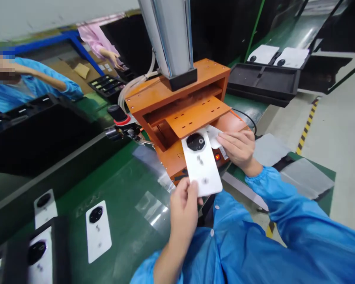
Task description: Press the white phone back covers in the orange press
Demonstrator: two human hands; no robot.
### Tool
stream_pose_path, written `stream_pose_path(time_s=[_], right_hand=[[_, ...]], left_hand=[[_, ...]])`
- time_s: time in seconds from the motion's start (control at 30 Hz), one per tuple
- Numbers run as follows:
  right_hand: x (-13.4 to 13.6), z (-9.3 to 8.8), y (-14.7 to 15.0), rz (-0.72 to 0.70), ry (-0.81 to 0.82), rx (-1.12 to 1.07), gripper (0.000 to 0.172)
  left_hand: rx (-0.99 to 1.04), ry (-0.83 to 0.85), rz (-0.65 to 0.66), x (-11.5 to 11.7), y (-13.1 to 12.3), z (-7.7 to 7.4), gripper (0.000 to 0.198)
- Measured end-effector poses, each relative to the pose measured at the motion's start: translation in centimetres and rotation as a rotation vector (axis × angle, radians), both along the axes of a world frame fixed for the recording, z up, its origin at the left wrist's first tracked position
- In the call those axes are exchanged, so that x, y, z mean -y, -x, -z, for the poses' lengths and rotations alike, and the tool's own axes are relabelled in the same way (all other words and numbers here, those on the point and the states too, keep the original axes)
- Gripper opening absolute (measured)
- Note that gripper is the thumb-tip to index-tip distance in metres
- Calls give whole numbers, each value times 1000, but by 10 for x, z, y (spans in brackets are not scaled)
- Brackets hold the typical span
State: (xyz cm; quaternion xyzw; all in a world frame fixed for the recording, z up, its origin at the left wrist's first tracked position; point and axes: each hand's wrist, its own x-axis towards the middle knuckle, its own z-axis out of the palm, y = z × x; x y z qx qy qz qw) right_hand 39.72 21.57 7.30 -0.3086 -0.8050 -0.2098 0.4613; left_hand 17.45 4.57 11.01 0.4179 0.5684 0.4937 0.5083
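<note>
My left hand (pixel 184 201) is closed on the near end of a white phone back cover (pixel 201 163) with a black round camera ring, holding it up in front of an orange press fixture (pixel 183 106). My right hand (pixel 239 146) pinches a thin white film or tab (pixel 214 136) at the cover's upper right edge, fingers pressed together. Both sleeves are blue.
Two more white covers (pixel 98 229) (pixel 44 205) lie on the green conveyor belt (pixel 121 189), another sits in a black tray (pixel 37 252) at lower left. Black trays (pixel 263 81) stand behind the fixture. Two other people work at upper left. A grey column (pixel 170 35) rises above the fixture.
</note>
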Motion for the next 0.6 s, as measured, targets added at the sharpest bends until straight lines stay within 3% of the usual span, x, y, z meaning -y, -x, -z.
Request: stream_pose_path(time_s=[0.1, 0.2, 0.37, 0.6], right_hand=[[-20, -2, 20, -98, 102, 110, 28], [-31, -7, 31, -162, 169, 228, 29], [-29, -22, 34, -138, 205, 384, 30], [-25, -40, 37, -145, 330, 450, 31]], left_hand=[[-212, -5, -4, 55, 14, 18, 38], [-388, -109, 48, 81, 23, 36, 38], [-521, -285, 243, 77, 27, 52, 29], [-603, -306, 366, 68, 29, 48, 22]])
